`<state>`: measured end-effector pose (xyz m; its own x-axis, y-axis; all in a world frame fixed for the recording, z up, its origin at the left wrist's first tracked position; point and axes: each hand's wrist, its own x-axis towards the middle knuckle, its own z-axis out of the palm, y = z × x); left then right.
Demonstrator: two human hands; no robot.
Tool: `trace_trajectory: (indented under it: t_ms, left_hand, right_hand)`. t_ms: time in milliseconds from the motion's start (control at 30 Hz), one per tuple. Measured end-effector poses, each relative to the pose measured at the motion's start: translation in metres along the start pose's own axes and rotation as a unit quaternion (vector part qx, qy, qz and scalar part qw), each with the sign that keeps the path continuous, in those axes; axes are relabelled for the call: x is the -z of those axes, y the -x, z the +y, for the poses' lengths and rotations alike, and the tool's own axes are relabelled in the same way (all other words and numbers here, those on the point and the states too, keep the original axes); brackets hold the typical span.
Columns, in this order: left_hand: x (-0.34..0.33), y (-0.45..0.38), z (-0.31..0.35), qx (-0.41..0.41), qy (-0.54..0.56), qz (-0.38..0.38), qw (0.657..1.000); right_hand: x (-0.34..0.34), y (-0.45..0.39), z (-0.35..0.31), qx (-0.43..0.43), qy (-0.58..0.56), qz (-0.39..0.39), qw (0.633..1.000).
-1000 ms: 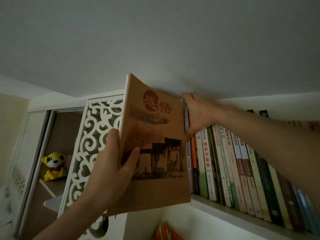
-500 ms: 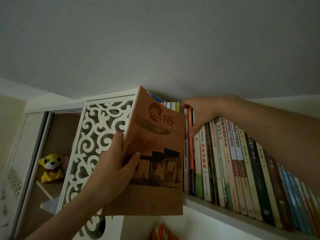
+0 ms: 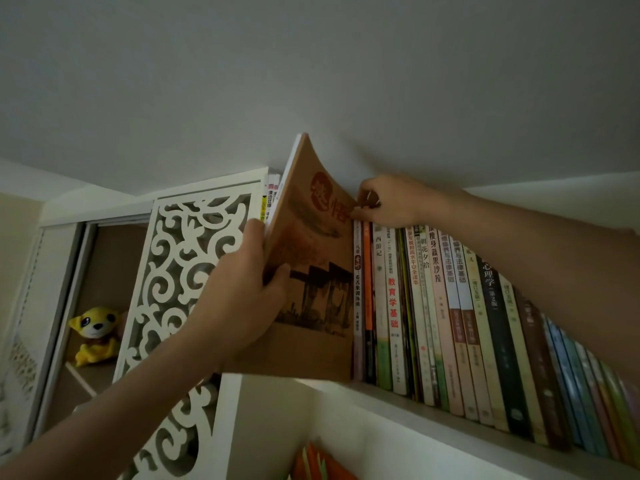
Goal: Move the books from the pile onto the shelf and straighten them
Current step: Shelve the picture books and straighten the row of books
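head view: only one camera here, looking up at a high shelf under the ceiling
landmark: the row of upright books (image 3: pixel 450 323) standing on the white shelf (image 3: pixel 433 407); everything below is placed relative to it
brown book: the brown book (image 3: pixel 311 289) is at the left end of the row, its spine edge right against the first upright spine, its outer edge swung out toward the camera, top corner bowed and sticking up above the row
left hand: the left hand (image 3: pixel 242 299) is left of the row, fingers curled behind the brown book's open edge, thumb pressed on the front cover, so it's clamped on the book
right hand: the right hand (image 3: pixel 391 202) is on top of the row's left end, fingers bent down over the book tops right beside the brown book's upper corner; looks like it's pinching at the tops, but can't tell exactly which book
more books: a few spines (image 3: pixel 270 199) peek out left of the brown book, so it seems to be going into a gap
step: I'd say mid-insert, book partly in, not squared yet
next: probably push it straight back while holding the gap open, then level it with the neighbours
also there: carved white panel (image 3: pixel 180 271) and a yellow plush toy (image 3: pixel 93 334) well left of the row
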<state>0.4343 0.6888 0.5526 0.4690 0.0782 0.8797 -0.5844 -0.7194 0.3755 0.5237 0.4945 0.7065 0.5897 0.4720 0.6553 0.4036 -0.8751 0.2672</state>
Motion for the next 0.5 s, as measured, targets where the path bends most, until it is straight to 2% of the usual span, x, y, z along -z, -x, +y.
trace_trajectory:
  t_ms: [200,267,333,400,500]
  left_hand:
    - [-0.05,-0.017,0.009,0.025,0.029,0.002,0.999]
    - [-0.078,-0.013,0.005,0.044,0.037,0.04,0.998]
    - [-0.109,-0.007,0.0,0.039,-0.008,0.108,0.993]
    - [-0.134,-0.002,-0.001,0.037,-0.036,0.137,0.989]
    - [-0.15,-0.003,-0.002,0.069,-0.034,0.066,0.995]
  right_hand:
    - [0.005,0.0,0.001,-0.055,-0.062,-0.043,0.996]
    - [0.006,0.001,0.001,-0.035,-0.061,-0.071,0.995]
    - [0.009,0.005,-0.001,-0.005,-0.071,-0.093,0.993]
    - [0.011,0.009,-0.002,0.016,-0.092,-0.114,0.989]
    - [0.011,0.014,-0.005,0.017,-0.071,-0.121,0.99]
